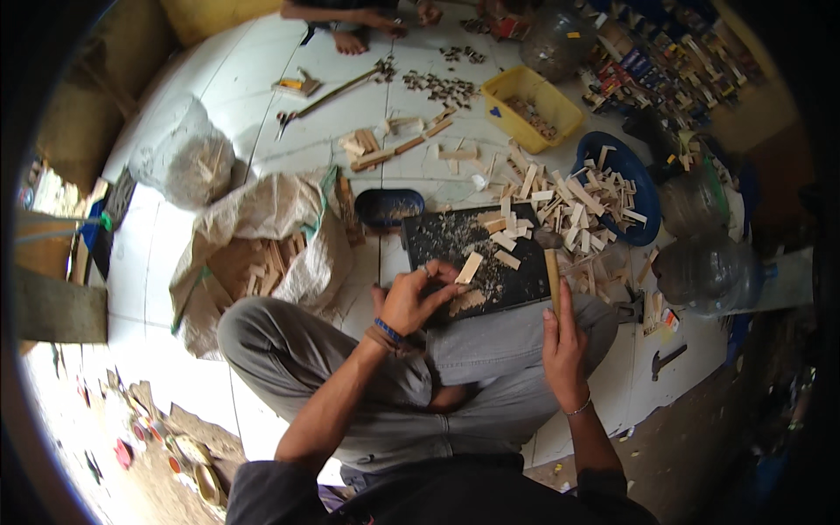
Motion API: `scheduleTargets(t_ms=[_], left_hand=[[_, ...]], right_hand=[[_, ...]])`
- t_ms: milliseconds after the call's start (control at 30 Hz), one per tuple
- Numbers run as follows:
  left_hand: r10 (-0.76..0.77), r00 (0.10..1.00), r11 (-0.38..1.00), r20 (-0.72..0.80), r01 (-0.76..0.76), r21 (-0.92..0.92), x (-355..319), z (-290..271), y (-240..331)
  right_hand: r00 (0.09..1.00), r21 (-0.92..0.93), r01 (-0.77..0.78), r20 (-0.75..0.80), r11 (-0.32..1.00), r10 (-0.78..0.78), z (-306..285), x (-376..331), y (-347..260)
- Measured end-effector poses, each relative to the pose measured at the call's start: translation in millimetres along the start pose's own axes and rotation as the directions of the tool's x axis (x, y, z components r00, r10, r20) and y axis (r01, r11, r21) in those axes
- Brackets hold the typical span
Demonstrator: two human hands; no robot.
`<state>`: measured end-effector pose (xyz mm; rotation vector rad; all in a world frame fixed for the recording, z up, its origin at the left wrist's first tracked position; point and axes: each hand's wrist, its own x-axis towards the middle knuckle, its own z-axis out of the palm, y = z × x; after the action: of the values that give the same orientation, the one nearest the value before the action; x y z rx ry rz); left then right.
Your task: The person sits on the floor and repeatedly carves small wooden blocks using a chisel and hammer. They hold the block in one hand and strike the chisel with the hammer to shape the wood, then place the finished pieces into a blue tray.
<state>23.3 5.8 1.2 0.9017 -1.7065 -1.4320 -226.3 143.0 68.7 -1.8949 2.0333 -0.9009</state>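
Note:
I sit cross-legged with a black board (523, 284) in front of me, strewn with wood shavings. My left hand (409, 302) pinches a small flat wood piece (470, 267) between thumb and fingers, just above the board's near left part. My right hand (565, 346) is closed around a slim tan wooden stick (552, 276), held upright at the board's right edge; its lower end is hidden in the hand. Several loose wood pieces (505, 240) lie on the board's far right part, touching the larger heap (573, 206) beyond.
A blue basin (649, 188) and a yellow tub (503, 109) stand far right. To the left is an open sack (214, 232) of wood scraps, near a small blue tray (389, 194). A hammer (669, 360) lies right. Another person's hand (381, 21) is at the top.

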Motion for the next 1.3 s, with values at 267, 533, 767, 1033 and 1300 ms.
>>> scheduleTargets(t_ms=[267, 533, 767, 1033, 1300], left_hand=[[-0.132, 0.976, 0.869, -0.173, 0.029, -0.495, -2.4, -4.3, 10.6], [-0.156, 0.973, 0.860, -0.170, 0.049, -0.508, -7.1, -6.0, 14.2], [-0.311, 0.936, 0.762, -0.167, 0.140, -0.632, -11.5, -0.6, -2.1], [-0.253, 0.966, 0.834, -0.047, 0.193, -0.518, -8.1, 0.9, -7.0], [0.192, 0.981, 0.878, -0.039, -0.154, 0.453, 18.2, 5.1, 17.6]], right_hand=[[0.962, -0.217, 0.229, 0.202, 0.949, -0.186, 26.0, -3.4, 35.6], [0.917, -0.062, 0.387, 0.126, 0.920, -0.377, 40.3, 26.5, 21.1], [0.966, 0.319, 0.257, -0.063, 0.912, -0.250, 85.9, 37.9, -36.7], [0.931, 0.282, 0.339, -0.235, 0.897, -0.278, 91.6, 72.2, -38.3], [0.973, 0.084, 0.163, 0.150, 0.983, -0.174, 91.9, 100.2, -34.1]])
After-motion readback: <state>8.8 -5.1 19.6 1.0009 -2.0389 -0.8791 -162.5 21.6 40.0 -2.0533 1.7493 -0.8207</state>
